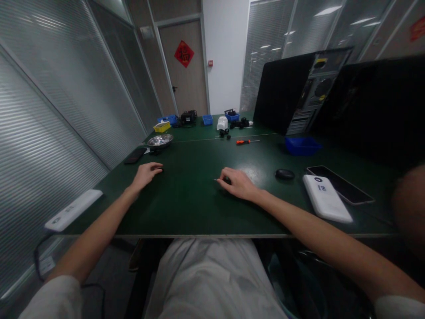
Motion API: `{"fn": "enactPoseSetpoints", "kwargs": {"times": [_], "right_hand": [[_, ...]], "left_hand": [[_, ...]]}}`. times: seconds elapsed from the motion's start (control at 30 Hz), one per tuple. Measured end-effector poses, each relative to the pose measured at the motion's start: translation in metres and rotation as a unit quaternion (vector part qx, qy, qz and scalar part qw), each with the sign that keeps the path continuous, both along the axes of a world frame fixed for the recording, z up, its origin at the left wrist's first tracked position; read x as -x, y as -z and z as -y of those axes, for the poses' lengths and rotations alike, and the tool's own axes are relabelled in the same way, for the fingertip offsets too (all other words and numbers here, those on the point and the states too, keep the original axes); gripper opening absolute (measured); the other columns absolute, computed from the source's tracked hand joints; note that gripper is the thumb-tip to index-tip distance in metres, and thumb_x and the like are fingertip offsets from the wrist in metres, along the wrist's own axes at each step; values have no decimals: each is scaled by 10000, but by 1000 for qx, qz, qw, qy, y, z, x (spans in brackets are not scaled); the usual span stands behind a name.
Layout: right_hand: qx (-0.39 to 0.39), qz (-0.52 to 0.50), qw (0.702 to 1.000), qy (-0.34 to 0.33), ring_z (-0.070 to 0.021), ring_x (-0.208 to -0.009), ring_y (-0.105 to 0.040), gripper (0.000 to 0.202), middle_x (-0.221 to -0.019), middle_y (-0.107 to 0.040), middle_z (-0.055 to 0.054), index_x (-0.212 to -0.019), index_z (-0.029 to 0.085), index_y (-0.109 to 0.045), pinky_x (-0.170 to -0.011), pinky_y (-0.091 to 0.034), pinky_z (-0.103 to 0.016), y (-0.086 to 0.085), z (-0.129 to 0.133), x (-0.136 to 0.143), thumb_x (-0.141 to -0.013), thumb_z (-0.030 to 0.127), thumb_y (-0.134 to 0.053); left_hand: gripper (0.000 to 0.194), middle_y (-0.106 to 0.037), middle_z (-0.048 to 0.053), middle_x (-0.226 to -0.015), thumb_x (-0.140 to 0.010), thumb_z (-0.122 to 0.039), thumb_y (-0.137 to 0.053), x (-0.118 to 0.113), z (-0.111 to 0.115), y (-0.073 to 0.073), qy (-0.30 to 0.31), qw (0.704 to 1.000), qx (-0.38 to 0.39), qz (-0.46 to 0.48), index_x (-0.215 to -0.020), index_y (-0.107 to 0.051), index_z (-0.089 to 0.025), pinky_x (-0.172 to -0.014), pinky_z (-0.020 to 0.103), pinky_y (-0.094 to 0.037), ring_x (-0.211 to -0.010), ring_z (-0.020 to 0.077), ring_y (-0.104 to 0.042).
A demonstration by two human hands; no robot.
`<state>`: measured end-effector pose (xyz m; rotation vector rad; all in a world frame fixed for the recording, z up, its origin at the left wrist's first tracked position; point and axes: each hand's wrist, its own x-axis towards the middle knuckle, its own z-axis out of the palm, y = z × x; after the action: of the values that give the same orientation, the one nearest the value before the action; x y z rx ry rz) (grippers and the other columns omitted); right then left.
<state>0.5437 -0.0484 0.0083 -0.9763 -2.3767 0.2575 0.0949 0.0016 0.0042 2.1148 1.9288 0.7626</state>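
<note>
My left hand (145, 174) rests low over the left side of the green table, its fingers closed on a small black part (162, 169) whose kind I cannot make out. Near the middle, my right hand (239, 183) is closed with the thumb against the fingers. A short, thin, pale tip (215, 180) pokes out from it, and something dark (227, 180) shows between the fingers; most of this small item is hidden. Beyond my right hand lies a screwdriver (244, 142) with an orange and black handle. Past my left hand stands a round metal bowl (160, 141).
A black mouse (284, 174), a white power bank (327, 199) and a phone (341, 184) lie at right. There too are a blue tray (303, 146) and a computer case (299, 88). Another phone (135, 156) and a white device (73, 209) lie left. Small black parts (224, 132) sit farther back.
</note>
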Motion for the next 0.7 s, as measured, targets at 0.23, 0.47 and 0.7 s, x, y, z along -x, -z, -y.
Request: {"fn": "enactPoseSetpoints", "kwargs": {"times": [0.23,0.47,0.7], "right_hand": [[2,-3,1000,-2,-142,-727,-550,170,-940,-639,-29,-939,206,-593,-644,-361,-273,2,-1,-1,-998,363,-564],[7,-2,1000,-3,-140,-721,-553,173,-934,-644,-27,-940,207,-596,-647,-362,-275,5,-4,-1,-991,371,-577],[2,-4,1000,-4,-137,-713,-546,180,-929,-642,-25,-934,208,-594,-640,-354,-275,6,-4,-1,-990,378,-581]], "left_hand": [[303,-744,110,-1131,-915,-274,-641,128,8,7,-190,971,-33,-144,-1140,-760,-111,-963,311,-469,-1042,249,-665],[364,-691,142,-1172,-953,-247,-574,140,13,11,-212,962,-36,-171,-1235,-711,-60,-1010,326,-411,-1073,248,-600],[345,-668,136,-1124,-959,-213,-518,140,15,11,-214,958,-33,-189,-1175,-732,-50,-985,312,-403,-1051,248,-575]]}}
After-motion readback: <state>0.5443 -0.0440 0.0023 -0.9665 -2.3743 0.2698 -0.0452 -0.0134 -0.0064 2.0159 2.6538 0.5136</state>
